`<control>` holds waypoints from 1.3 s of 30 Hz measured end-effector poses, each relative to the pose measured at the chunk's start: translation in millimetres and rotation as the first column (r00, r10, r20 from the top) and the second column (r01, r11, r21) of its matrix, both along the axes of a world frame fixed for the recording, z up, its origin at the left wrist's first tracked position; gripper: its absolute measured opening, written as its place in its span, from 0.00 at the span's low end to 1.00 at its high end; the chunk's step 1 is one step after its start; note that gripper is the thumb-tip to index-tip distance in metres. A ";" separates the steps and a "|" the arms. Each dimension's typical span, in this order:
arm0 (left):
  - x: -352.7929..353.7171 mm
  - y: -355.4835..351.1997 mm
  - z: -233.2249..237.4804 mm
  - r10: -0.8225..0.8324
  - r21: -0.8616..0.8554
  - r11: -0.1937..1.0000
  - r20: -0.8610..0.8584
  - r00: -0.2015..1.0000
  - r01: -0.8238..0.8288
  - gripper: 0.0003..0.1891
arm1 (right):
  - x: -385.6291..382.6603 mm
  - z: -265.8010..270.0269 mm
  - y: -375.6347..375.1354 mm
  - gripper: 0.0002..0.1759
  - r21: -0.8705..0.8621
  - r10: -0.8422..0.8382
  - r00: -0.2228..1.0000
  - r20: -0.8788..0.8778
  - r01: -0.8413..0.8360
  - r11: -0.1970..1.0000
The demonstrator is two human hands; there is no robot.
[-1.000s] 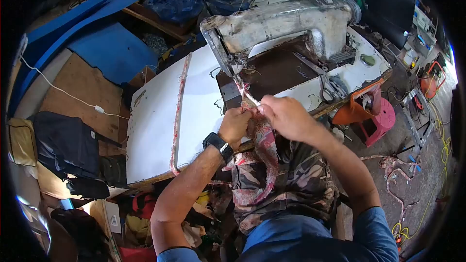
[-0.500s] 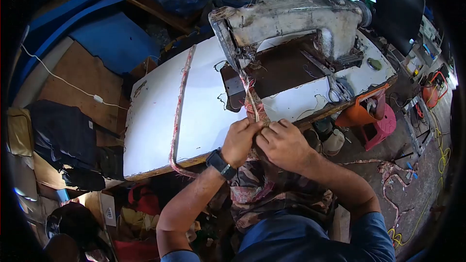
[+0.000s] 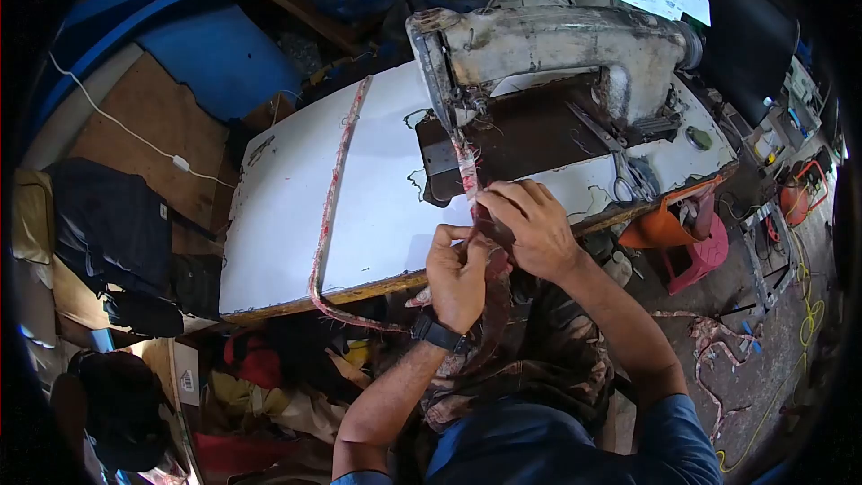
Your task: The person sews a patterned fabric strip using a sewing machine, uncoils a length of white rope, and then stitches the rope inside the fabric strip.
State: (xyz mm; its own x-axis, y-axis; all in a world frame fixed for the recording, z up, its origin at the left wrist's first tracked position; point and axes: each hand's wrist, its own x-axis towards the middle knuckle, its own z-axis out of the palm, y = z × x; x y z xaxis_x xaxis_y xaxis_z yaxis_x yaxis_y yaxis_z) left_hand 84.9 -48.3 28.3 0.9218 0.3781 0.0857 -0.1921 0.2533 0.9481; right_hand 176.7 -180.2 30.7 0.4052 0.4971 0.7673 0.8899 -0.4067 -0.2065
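A narrow red-patterned fabric strip (image 3: pixel 467 175) runs from under the needle of a worn grey sewing machine (image 3: pixel 548 45) toward me. My right hand (image 3: pixel 530 224) pinches the strip at the near edge of the white table (image 3: pixel 296 207). Just below it, my left hand (image 3: pixel 458 274), with a black watch on the wrist, grips the same strip where it folds down over my lap. A sewn length of strip (image 3: pixel 332 189) lies across the table top and hangs off its front edge.
Scissors (image 3: pixel 628 181) lie on the table right of the machine bed. A pink stool (image 3: pixel 700 247) and an orange container (image 3: pixel 660 220) stand to the right. Blue foam sheets (image 3: pixel 206 45), dark bags (image 3: pixel 108 224) and a white cable (image 3: pixel 135 139) lie to the left.
My left hand has dropped lower along the strip while my right hand moved up toward the machine. The strip between hands and needle is pulled straighter.
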 end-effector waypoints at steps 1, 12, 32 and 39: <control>2.0 1.6 -6.2 -0.015 0.084 0.996 0.033 0.999 0.012 0.03 | -1.2 2.8 2.8 0.25 0.028 -0.004 1.000 0.004 0.004 1.000; -13.2 1.8 -20.0 -0.118 0.377 0.918 -0.042 0.992 0.125 0.05 | 8.4 -9.1 -12.6 0.19 -0.173 0.140 0.987 0.077 -0.125 0.977; 294.7 153.3 -33.3 0.019 0.986 -0.008 -0.167 0.986 0.167 0.20 | 4.3 2.5 -22.3 0.29 -0.297 0.141 0.988 -0.066 -0.155 0.942; 279.2 142.5 -51.6 -0.018 0.931 0.348 0.122 0.992 -0.108 0.14 | 7.3 6.6 -23.8 0.28 -0.355 0.132 0.987 -0.087 -0.154 0.922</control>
State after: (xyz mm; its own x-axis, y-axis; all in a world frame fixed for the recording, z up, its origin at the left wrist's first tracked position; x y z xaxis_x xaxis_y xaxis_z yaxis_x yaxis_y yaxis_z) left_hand 364.2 94.2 -23.3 0.8689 0.0344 0.4937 -0.2741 -0.7972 0.5379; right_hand 184.0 -204.0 37.3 0.3488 0.7911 0.5024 0.9347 -0.3327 -0.1250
